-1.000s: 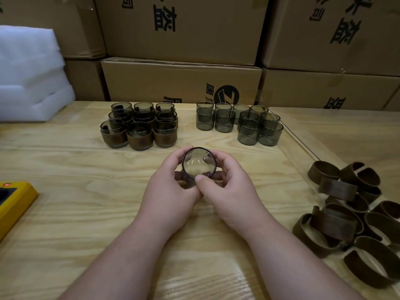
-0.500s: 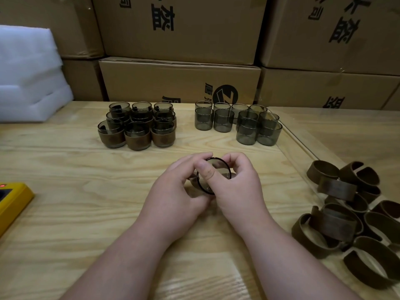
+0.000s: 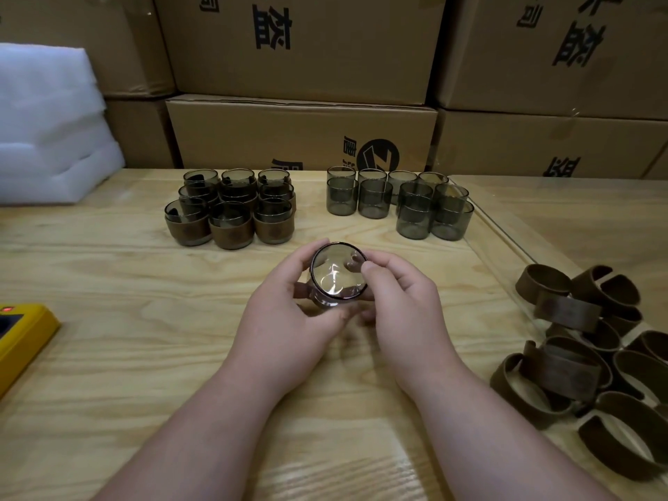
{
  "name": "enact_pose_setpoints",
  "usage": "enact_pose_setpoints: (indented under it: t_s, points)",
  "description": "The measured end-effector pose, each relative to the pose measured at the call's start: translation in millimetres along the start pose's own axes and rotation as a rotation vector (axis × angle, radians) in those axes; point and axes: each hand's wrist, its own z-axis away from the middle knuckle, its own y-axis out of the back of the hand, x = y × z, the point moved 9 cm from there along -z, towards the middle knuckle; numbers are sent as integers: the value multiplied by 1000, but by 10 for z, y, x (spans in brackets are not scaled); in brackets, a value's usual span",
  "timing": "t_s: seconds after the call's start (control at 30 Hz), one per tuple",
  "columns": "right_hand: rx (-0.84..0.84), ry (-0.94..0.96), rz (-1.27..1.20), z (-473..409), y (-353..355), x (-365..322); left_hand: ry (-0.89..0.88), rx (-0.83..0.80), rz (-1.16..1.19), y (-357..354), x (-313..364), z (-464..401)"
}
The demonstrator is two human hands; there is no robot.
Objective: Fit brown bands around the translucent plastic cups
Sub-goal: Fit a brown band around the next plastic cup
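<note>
**Smoky cup held in both hands at mid-frame**

Smoke-tinted plastic, the cup (image 3: 338,273) sits at the centre of the frame, tipped so its open mouth faces the camera. The left hand (image 3: 289,316) cups it from the left and below, and the right hand (image 3: 405,309) holds it from the right, its thumb pressed on the rim. Both sets of fingers are curled closed around the cup. A strip of brown band (image 3: 302,290) shows at the cup's lower left, between the left fingers; whether it fully circles the cup cannot be told.

On the tabletop (image 3: 108,338), above and left of the hands, stands a cluster of banded cups (image 3: 231,207), stacked in layers. Above and right of the hands is a group of bare cups (image 3: 397,202), also partly stacked. At the right edge of the frame lies a heap of loose bands (image 3: 592,363), well apart from the hands.

A yellow device (image 3: 21,338) pokes in at the left edge. White foam (image 3: 50,128) lies at upper left, and cardboard boxes (image 3: 300,135) fill the top of the frame.
</note>
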Motion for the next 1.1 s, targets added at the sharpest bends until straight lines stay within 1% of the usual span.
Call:
enact_pose_setpoints:
  t_s: [0.13, 0.2, 0.3, 0.43, 0.5, 0.6, 0.7, 0.83, 0.9, 0.97, 1.1]
  points:
    - [-136, 50, 98, 41, -145, 16, 25, 28, 86, 22, -18, -28]
    - [-148, 59, 129, 47, -164, 33, 33, 30, 120, 30, -31, -30]
    - [-148, 48, 62, 41, -162, 34, 28, 30, 138, 37, -13, -19]
    - [-79, 4, -99, 16, -89, -1, 27, 16, 107, 24, 18, -2]
    - [-28, -29, -120, 13, -37, 20, 25, 1, 88, 15, 27, 5]
    - [60, -40, -80, 10, 52, 30, -7, -38, 54, -18, 80, 29]
    - [124, 15, -6, 24, 112, -16, -60, -83, -20, -68, 140, 53]
    - [71, 118, 218, 101, 16, -107, -173, -117, -101, -94, 275, 78]
    - [89, 132, 271, 108, 15, -119, -183, -130, -96, -96, 282, 88]
    - [135, 123, 286, 89, 73, -130, -195, -159, -112, -116, 272, 98]
    - [234, 54, 234, 49, 214, -81, -227, -246, -149, -206, 283, 124]
